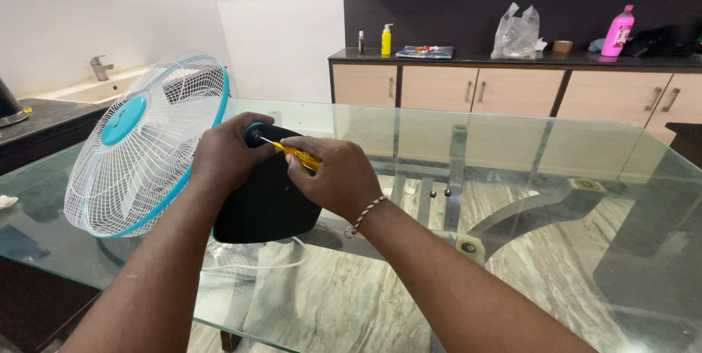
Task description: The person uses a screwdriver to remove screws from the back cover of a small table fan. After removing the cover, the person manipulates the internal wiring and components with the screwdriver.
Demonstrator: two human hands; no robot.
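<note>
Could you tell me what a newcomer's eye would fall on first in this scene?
First comes the table fan, its white grille and blue rim tilted on the left of the glass table. At its black base the left hand steadies the fan while the right hand holds a yellow-handled screwdriver, tip toward the base. Behind, a pink bottle stands on the dark counter.

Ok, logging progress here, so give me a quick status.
Left hand grips the fan at its black back. Right hand holds the yellow screwdriver, tip at the fan's back. Nothing in the way on the glass table.
</note>
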